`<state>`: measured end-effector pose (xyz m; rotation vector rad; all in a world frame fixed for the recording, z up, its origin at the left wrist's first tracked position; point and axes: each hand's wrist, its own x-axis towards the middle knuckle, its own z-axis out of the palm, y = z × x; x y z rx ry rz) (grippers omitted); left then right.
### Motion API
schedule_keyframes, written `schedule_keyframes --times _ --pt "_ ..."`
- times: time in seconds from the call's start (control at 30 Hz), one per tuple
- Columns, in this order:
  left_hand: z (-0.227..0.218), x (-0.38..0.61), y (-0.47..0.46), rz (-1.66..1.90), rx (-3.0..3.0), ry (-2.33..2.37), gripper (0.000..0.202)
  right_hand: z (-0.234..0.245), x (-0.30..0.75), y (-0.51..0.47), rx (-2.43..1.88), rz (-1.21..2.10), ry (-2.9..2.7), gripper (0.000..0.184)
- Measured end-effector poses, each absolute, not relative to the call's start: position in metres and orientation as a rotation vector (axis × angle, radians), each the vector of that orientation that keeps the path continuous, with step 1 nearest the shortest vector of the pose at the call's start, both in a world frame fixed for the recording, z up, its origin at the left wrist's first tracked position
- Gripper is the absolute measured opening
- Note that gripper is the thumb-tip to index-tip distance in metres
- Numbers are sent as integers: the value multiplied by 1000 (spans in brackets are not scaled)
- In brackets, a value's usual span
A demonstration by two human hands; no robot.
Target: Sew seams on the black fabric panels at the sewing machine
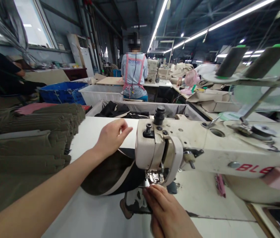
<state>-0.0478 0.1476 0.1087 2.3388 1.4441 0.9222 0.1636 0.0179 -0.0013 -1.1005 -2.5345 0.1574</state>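
My left hand [112,135] hangs over the white table left of the sewing machine head [147,145]. Its fingers are loosely curled, the thumb a little apart, with nothing visible in them. Below it lies a dark fabric piece [105,175] with a pale strip along its curve, bunched against the machine's left side. My right hand [164,208] is at the front of the presser foot [154,177], fingers bent and pressed together. Whatever its fingertips hold is hidden. A dark metal plate [137,200] shows beside these fingers.
Stacked olive fabric pieces [30,145] rise at the left. Behind the table stands a bin [140,107] with dark pieces in it. A blue crate [64,91] and a white crate [100,92] are farther back. Thread cones [232,61] stand at right. A person [134,69] sits ahead, facing away.
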Motion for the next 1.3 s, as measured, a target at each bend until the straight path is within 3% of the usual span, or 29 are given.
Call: schedule_keyframes --times 0.1,0.2,0.27,0.37,0.5,0.6,0.67,0.7,0.8,0.87,1.03,1.13,1.3 --pt "85 -75 98 316 2483 1228 27 6 162 16 -1141 200 -2499 59" --pt "52 -88 60 158 2625 1352 16 12 163 14 -1159 252 -2450 55" --pt "48 -94 49 164 2607 1526 25 13 165 9 -1140 256 -2427 53" --pt "74 -106 40 476 2411 1705 29 12 155 -4 -1086 379 -2344 50" --pt "107 -112 18 1073 1984 1499 33 16 100 -20 -1065 1052 -1570 65" --pt "108 -103 3 1261 1552 1289 35 23 57 -19 -819 1569 -983 44" --pt "104 -99 1 1378 1279 1193 40 25 45 -17 -805 1700 -848 29" --pt "103 -99 2 1443 1181 1173 41 25 44 -17 -817 1734 -821 31" --pt "94 -109 12 1607 1036 1206 42 28 56 -22 -796 1790 -699 36" --pt "84 -119 21 1529 1054 1278 45 35 68 -24 -718 1808 -521 34" --pt "56 -120 20 1433 1745 1830 59 53 86 -22 -733 1497 -615 34" --pt "51 -91 1 1382 2268 1462 34 52 86 -22 -691 1467 -717 31" --pt "44 -50 -14 1423 2172 1150 26 32 75 -31 -799 1327 -729 25"
